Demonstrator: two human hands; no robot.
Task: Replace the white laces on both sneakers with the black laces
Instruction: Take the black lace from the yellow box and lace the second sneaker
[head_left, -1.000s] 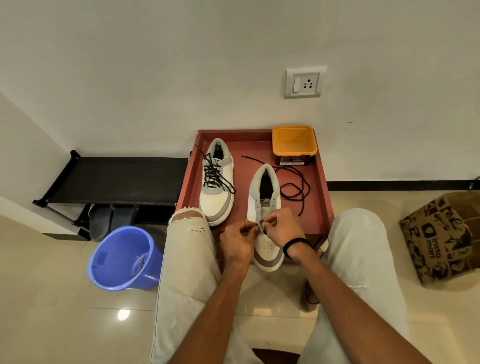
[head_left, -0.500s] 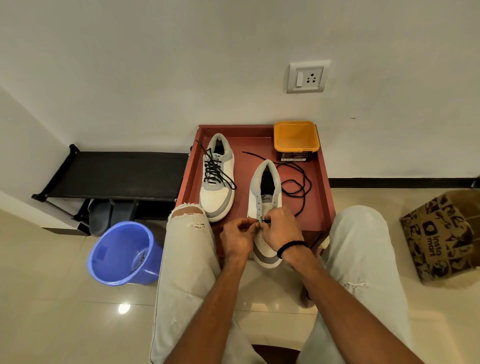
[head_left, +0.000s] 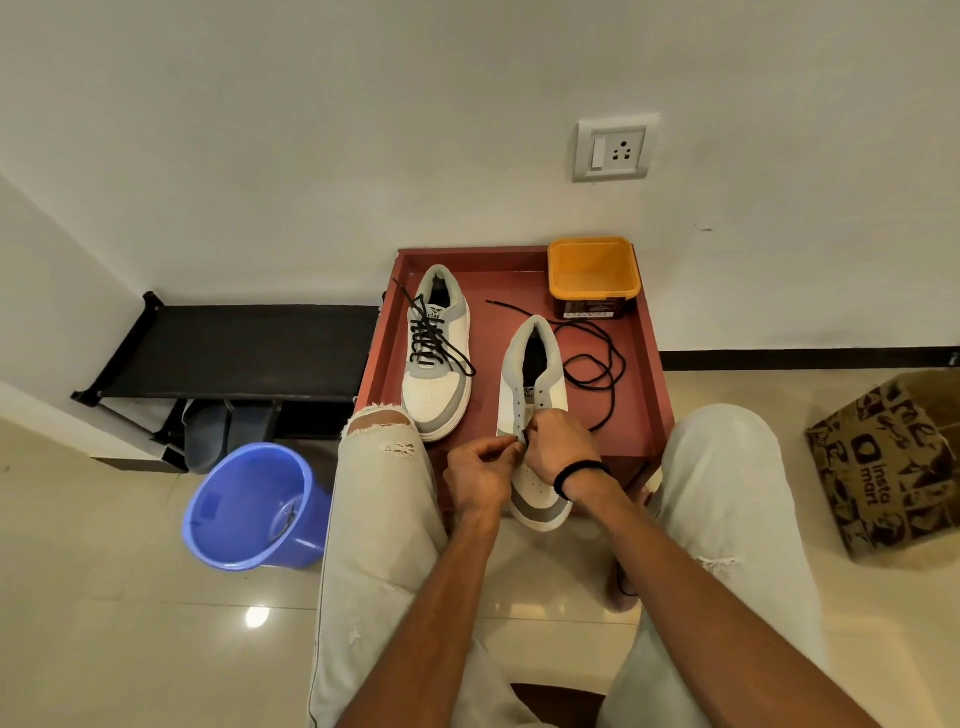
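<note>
Two white and grey sneakers stand on a red tray table (head_left: 652, 374). The left sneaker (head_left: 435, 374) carries black laces through its eyelets. The right sneaker (head_left: 532, 384) shows bare eyelets, and its toe juts over the table's near edge. A loose black lace (head_left: 592, 364) lies coiled to its right and runs toward my hands. My left hand (head_left: 480, 475) and my right hand (head_left: 558, 452) meet over the lowest eyelets, each pinching the lace between fingertips. The lace end itself is hidden by my fingers.
An orange tub (head_left: 592, 275) sits at the table's back right corner. A blue bucket (head_left: 254, 506) stands on the floor at left, beside a black shoe rack (head_left: 244, 348). A printed cardboard box (head_left: 883, 467) is at right. My knees flank the table.
The camera has tilted slightly. My hands stay at the lowest eyelets of the right sneaker, working the black lace with small finger movements; the shoe has not shifted noticeably.
</note>
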